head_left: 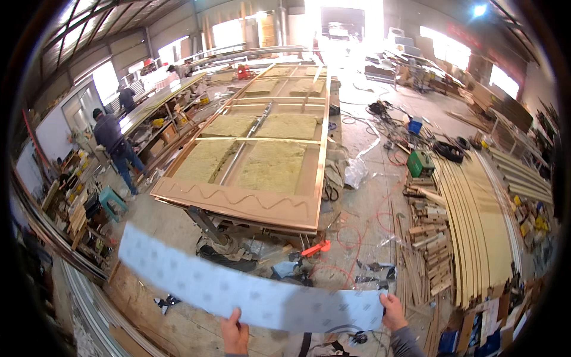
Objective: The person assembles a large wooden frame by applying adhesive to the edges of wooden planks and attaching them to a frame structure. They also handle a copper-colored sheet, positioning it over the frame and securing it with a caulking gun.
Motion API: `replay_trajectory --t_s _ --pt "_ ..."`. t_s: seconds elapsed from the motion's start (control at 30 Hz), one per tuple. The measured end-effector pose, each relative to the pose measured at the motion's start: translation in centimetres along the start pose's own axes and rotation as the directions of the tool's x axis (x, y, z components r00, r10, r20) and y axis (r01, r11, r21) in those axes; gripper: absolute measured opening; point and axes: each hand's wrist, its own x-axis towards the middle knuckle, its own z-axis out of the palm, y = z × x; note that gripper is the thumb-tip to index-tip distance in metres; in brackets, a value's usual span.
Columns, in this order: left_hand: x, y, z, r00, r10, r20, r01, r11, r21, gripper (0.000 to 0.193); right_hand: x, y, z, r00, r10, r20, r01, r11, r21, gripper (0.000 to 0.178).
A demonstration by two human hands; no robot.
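Observation:
A long, pale blue flat strip with faint printed marks point(250, 291) stretches across the lower part of the head view, its left end raised toward the far left. My left hand point(234, 333) grips its near edge around the middle, thumb on top. At the strip's right end, my right hand point(392, 313) pinches the corner, with the thumb over the face. The fingers under the strip are partly hidden. Beyond it lies a large framed panel point(262, 209) on a stand, with a wavy bead of glue along its near board. Yellowish insulation slabs point(270, 163) fill its bays.
An orange tool point(316, 248) hangs by the panel's near edge. Red hose point(359, 244) and scraps litter the floor. Stacked yellow panels point(476, 232), wood blocks point(437, 256) and a green machine point(420, 163) stand right. At left are a teal stool point(112, 202) and a person point(113, 140).

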Motion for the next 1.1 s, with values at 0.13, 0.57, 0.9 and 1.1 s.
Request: replay_trajectory --t_s 0.13,0.57,0.9,1.1 --pt "8.5 -0.4 9.5 0.994 -0.051 0.097 0.054 0.998 -0.027 0.056 6.5 -0.2 1.6 0.993 -0.089 -0.080 0.104 0.974 0.203 0.024" --pt "42.2 -11.9 31.4 0.981 -0.103 0.167 0.145 0.955 -0.260 0.030 36.9 -20.9 10.6 0.968 -0.252 -0.006 0.251 0.964 0.090 0.032" --pt "52.9 -16.2 28.6 0.969 0.183 0.167 -0.248 0.742 0.623 0.027 54.6 -22.3 13.2 0.989 -0.141 0.044 0.142 0.990 -0.021 0.027" --pt "40.7 -16.7 38.6 0.812 0.497 -0.304 -0.329 0.822 0.465 0.043 58.4 -26.1 12.6 0.993 0.002 0.118 0.009 0.996 -0.094 0.029"
